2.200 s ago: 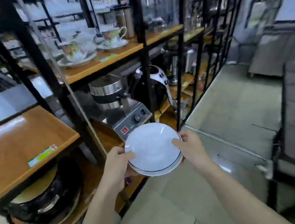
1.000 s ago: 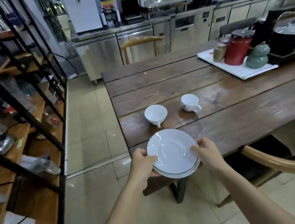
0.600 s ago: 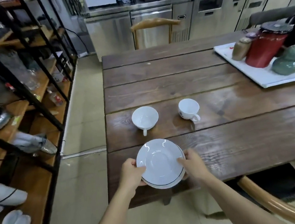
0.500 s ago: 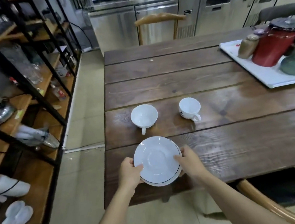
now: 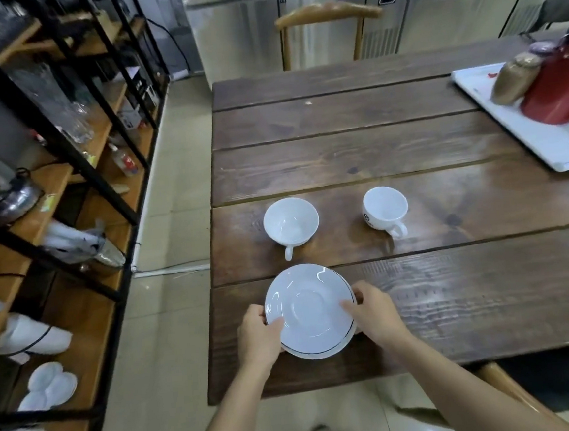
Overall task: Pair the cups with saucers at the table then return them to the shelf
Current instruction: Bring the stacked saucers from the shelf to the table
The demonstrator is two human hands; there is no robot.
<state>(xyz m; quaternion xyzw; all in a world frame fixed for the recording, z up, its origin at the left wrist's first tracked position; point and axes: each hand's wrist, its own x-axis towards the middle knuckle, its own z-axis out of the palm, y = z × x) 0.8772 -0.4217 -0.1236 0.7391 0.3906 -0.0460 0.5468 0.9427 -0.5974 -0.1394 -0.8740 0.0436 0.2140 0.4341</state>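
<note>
Both hands, left hand [image 5: 257,338] and right hand [image 5: 374,314], pinch the stacked saucers [image 5: 310,311] over the table's [image 5: 456,303] near edge; wide cup [image 5: 290,223] and mug-shaped cup [image 5: 385,211] beyond wait unpaired, shelving undone

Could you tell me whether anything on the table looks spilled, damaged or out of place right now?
Nothing stands out. Both white cups, the wide cup and the smaller cup, stand upright and empty on the wooden table. The left hand and right hand hold the saucers level; no spill or chip shows.
</note>
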